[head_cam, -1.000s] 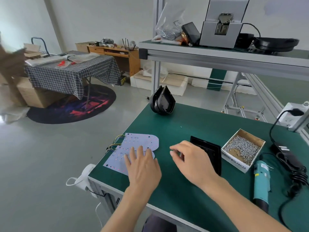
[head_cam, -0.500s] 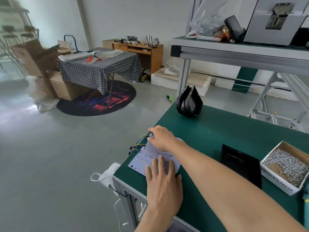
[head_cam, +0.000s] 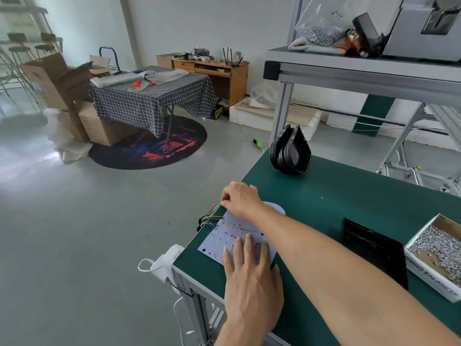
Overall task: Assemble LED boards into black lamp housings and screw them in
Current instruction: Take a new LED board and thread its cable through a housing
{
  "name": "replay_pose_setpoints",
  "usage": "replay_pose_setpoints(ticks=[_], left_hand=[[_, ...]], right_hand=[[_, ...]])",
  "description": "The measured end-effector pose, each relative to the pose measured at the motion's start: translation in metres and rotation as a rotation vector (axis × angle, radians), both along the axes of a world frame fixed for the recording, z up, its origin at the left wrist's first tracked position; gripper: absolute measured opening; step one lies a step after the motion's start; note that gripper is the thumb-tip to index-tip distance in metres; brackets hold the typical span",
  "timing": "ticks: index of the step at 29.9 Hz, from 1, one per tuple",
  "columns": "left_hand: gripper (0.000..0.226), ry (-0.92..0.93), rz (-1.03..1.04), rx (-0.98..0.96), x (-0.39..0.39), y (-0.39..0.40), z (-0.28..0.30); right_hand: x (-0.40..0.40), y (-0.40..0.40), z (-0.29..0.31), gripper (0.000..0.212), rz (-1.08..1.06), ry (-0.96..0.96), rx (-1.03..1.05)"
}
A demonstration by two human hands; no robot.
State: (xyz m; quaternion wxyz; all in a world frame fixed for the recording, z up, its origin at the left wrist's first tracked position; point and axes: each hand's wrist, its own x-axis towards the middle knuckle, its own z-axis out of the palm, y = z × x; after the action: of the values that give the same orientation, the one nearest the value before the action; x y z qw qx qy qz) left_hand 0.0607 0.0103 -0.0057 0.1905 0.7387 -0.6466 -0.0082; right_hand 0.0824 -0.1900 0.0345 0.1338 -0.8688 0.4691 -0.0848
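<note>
Two white LED boards [head_cam: 224, 237] lie overlapping at the left edge of the green bench [head_cam: 336, 196], with yellow and black wires [head_cam: 210, 217] hanging off the edge. My left hand [head_cam: 252, 278] lies flat with straight fingers on the near board. My right hand [head_cam: 240, 198] reaches across, fingers curled, and pinches the far board's left edge by the wires. A black lamp housing [head_cam: 371, 248] lies flat to the right. More black housings [head_cam: 290, 152] stand stacked at the bench's far edge.
A cardboard box of screws [head_cam: 439, 248] sits at the right edge. An upper shelf [head_cam: 361, 63] holds a bag of screws, a grey machine and cloth. A white cable hook [head_cam: 162, 265] hangs off the bench's left corner. Beyond lie grey floor, a checked-cloth table and cardboard boxes.
My right hand moved from beside the flat housing leftward across the bench to the far board's wire end. The view swung left. My left hand stayed pressed on the near board.
</note>
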Motion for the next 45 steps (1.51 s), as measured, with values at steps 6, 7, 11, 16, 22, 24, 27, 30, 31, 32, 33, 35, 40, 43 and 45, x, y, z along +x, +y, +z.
replay_pose_setpoints(ticks=[6, 7, 11, 16, 22, 24, 27, 30, 31, 32, 33, 35, 40, 43, 45], left_hand=[[0.047, 0.003, 0.003, -0.049, -0.001, -0.001, -0.006], [0.047, 0.003, 0.001, -0.054, -0.001, 0.0, -0.005], [0.046, 0.021, 0.006, -0.071, -0.002, 0.003, -0.003], [0.05, 0.038, 0.011, -0.059, -0.002, 0.005, -0.002], [0.055, 0.044, 0.021, -0.087, -0.002, 0.005, -0.004], [0.05, 0.053, 0.015, -0.092, -0.002, 0.006, -0.004], [0.044, 0.053, 0.007, -0.12, -0.002, 0.006, -0.007], [0.042, 0.048, -0.002, -0.146, -0.002, 0.006, -0.009], [0.041, 0.051, -0.006, -0.147, -0.002, 0.006, -0.009], [0.041, 0.057, -0.008, -0.143, -0.002, 0.006, -0.008], [0.04, 0.06, -0.007, -0.138, -0.002, 0.006, -0.009], [0.04, 0.065, 0.0, -0.13, -0.002, 0.005, -0.01], [0.05, 0.092, 0.012, -0.138, -0.002, 0.007, -0.008], [0.033, 0.208, 0.036, -0.278, -0.002, 0.006, -0.006], [0.034, 0.308, 0.071, -0.311, -0.001, 0.005, 0.002]], right_hand=[[-0.018, -0.009, 0.015, 0.018, -0.008, -0.164, 0.148], [-0.021, -0.009, 0.018, 0.018, 0.001, -0.179, 0.151], [-0.025, -0.011, 0.027, 0.016, 0.012, -0.125, 0.096], [-0.029, -0.008, 0.026, 0.014, -0.041, -0.12, 0.062], [-0.032, -0.009, 0.035, 0.015, -0.039, -0.036, -0.031], [-0.029, -0.011, 0.045, 0.015, -0.017, -0.028, -0.073], [-0.024, -0.012, 0.067, 0.014, -0.022, -0.123, -0.067], [-0.024, -0.013, 0.091, 0.012, -0.028, -0.318, -0.026], [-0.028, -0.012, 0.1, 0.011, -0.031, -0.388, -0.024], [-0.032, -0.012, 0.111, 0.012, -0.035, -0.456, -0.03], [-0.039, -0.011, 0.121, 0.012, -0.044, -0.528, -0.043], [-0.057, -0.008, 0.143, 0.013, -0.092, -0.695, -0.072], [-0.133, 0.018, 0.186, 0.019, -0.231, -1.083, -0.107], [-0.183, 0.045, 0.203, 0.018, -0.275, -1.249, -0.072], [-0.212, 0.069, 0.215, 0.021, -0.246, -1.363, -0.061]])
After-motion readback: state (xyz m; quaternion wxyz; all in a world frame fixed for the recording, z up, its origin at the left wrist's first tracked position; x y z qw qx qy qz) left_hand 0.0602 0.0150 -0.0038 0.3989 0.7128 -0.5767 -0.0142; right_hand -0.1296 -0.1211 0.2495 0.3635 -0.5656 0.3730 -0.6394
